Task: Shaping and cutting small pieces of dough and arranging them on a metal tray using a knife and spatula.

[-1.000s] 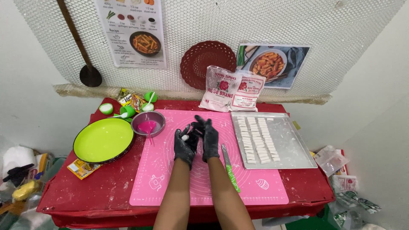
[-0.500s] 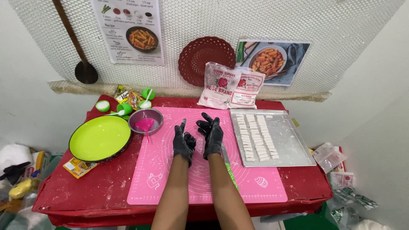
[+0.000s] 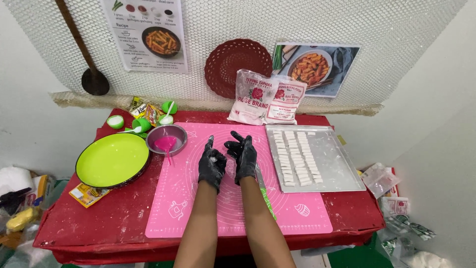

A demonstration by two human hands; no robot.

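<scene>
Lying flat across the middle of the red-covered desk (image 3: 89, 226), the pink silicone mat (image 3: 292, 208) shows faint printed circles and small cupcake drawings near its front corners, and both gloved hands hover just above its centre. A knife with a green handle (image 3: 267, 201) rests on the mat beside the right forearm, partly hidden by it. To the right, touching the mat's edge, a metal tray (image 3: 342, 168) holds white dough sticks (image 3: 296, 158) in three neat columns on its left half, the rest dusted with flour. At the mat's upper left corner a small metal bowl (image 3: 166, 139) contains pink powder and a pink scoop. Beside it sits a wide lime-green plate (image 3: 112, 160). Behind the bowl, small green cups (image 3: 141, 124) hold white powder. Two flour bags (image 3: 267, 101) lean against the wall behind the mat. The left hand (image 3: 211, 164), in a black glove flecked with white, has its fingers spread and pointing up, the grip loose and holding nothing. The right hand (image 3: 242, 155), also gloved black, is likewise splayed and empty, close beside the left, palms facing each other.
</scene>
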